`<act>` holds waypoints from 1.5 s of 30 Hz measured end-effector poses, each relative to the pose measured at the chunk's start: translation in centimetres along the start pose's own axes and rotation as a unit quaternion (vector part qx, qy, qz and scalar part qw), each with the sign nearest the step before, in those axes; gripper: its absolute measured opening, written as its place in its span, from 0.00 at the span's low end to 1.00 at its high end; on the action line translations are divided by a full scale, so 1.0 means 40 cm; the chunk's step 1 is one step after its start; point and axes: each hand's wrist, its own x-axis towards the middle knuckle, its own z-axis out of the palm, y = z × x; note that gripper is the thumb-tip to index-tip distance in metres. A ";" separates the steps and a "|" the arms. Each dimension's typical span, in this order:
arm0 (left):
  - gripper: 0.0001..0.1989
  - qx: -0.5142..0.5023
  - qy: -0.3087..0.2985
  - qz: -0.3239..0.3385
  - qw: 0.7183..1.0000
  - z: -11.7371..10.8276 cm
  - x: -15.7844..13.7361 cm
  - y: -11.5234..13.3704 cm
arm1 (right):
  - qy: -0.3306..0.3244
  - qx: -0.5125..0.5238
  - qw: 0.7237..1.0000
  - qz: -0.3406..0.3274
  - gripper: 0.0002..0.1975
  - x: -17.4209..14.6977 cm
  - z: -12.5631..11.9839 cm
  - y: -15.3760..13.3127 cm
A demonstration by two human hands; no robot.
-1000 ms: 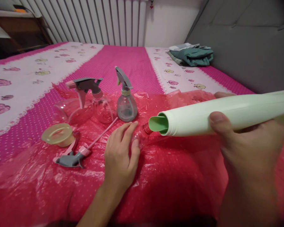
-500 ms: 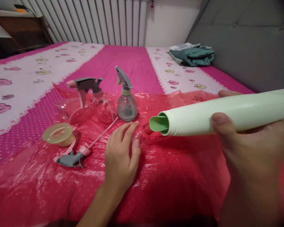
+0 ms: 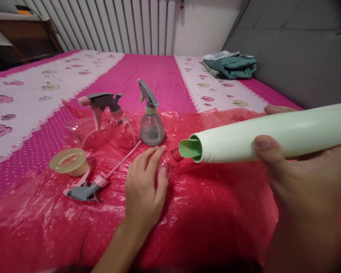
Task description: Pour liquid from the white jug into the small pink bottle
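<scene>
My left hand [image 3: 146,180] is closed around a small clear bottle [image 3: 172,159] that stands on a red plastic sheet, its uncapped neck tilted to the right. In my right hand [image 3: 298,170] is a large pale green bottle [image 3: 244,136], tipped almost level, with its green pouring spout [image 3: 189,148] right at the small bottle's neck. Whether liquid flows between them I cannot tell. A grey and pink spray head [image 3: 86,191] with a long pink tube lies left of my left hand. Beyond that hand stands a small spray bottle [image 3: 152,127] with a grey trigger.
Behind the loose spray head are a pale yellow cap [image 3: 69,161] and a clear spray bottle [image 3: 108,106] with a grey and pink trigger. The red plastic sheet [image 3: 204,223] covers the near bed. Folded clothes [image 3: 231,65] lie by the grey headboard [image 3: 295,53]; a radiator [image 3: 116,26] stands behind.
Both hands keep their holds almost unmoved. The large bottle's back end looks slightly higher, and the whole view has shifted a few pixels.
</scene>
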 end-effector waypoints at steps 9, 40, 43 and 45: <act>0.20 -0.003 0.002 -0.005 1.000 0.001 -0.001 0.000 | 0.005 -0.001 1.000 -0.001 0.31 0.002 0.001 -0.005; 0.20 -0.003 0.000 0.001 1.000 -0.001 0.000 -0.001 | 0.004 -0.008 1.000 -0.011 0.33 -0.005 -0.006 -0.009; 0.20 -0.005 -0.001 0.000 1.000 -0.001 0.001 0.000 | 0.002 -0.012 1.000 -0.009 0.33 -0.004 -0.006 -0.012; 0.20 -0.005 -0.002 -0.003 1.000 -0.001 0.000 0.000 | 0.002 -0.015 1.000 -0.006 0.32 -0.003 -0.008 -0.013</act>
